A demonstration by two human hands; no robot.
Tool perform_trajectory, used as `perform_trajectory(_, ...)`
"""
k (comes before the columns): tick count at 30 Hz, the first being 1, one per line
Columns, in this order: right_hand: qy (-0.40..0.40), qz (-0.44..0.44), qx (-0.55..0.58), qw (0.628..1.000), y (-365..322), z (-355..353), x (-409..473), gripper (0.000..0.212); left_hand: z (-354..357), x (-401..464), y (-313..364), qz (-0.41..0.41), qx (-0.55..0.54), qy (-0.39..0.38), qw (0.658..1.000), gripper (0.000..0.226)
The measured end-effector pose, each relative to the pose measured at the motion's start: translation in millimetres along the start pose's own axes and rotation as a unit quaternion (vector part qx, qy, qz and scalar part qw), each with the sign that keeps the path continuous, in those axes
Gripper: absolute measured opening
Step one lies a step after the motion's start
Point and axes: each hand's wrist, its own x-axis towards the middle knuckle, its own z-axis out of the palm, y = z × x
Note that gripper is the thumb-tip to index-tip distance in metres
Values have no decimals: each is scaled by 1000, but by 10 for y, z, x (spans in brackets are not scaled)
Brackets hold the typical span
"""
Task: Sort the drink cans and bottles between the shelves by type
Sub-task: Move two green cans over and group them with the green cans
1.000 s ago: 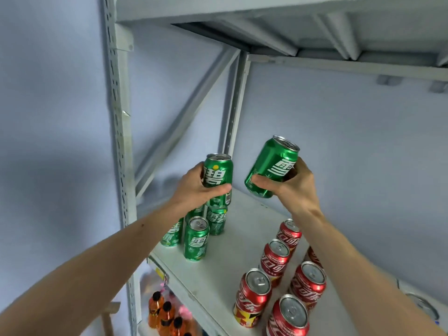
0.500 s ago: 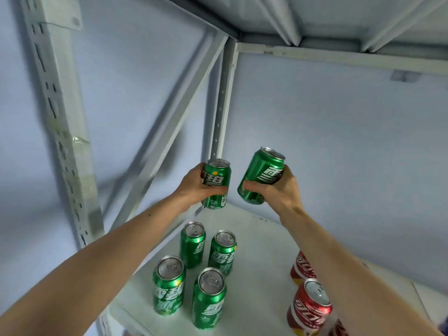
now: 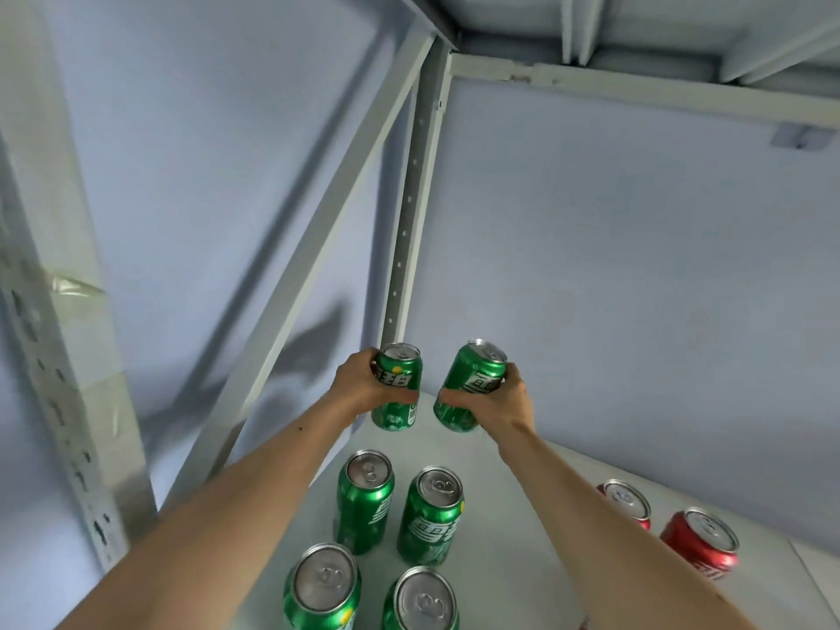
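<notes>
Bottom edge chops off the two nearest green cans (image 3: 322,588), so you only get tops and upper sides. The red can (image 3: 625,502) is half behind the right forearm (image 3: 604,516). Near-left shelf post (image 3: 54,356) is pretty blurry.

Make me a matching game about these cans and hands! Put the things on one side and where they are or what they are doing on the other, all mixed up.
Things:
1. left hand
2. right hand
3. four green cans
4. red cans

Places or states:
A. standing on the shelf, off to the right
B. grips an upright green can
C. standing on the shelf in two rows, below the hands
D. grips a tilted green can

Pairs: 1-B, 2-D, 3-C, 4-A
</notes>
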Motion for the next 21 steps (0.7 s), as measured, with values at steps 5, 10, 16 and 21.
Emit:
perform_trajectory(5, -8, 15, -46, 999, 256, 163, 58, 78, 14, 86, -195, 4, 66, -52, 996, 57)
perform_trajectory(10, -10, 28, -87, 996, 488, 304, 165, 81, 49, 128, -323, 10, 118, -114, 986, 68)
perform_trajectory(16, -22, 50, -105, 993, 675, 490, 182, 80, 78, 217, -489, 6, 123, -135, 983, 76)
perform_trajectory(21, -16, 58, -103, 993, 790, 538, 121, 85, 203, 243, -540, 27, 119, -142, 982, 77)
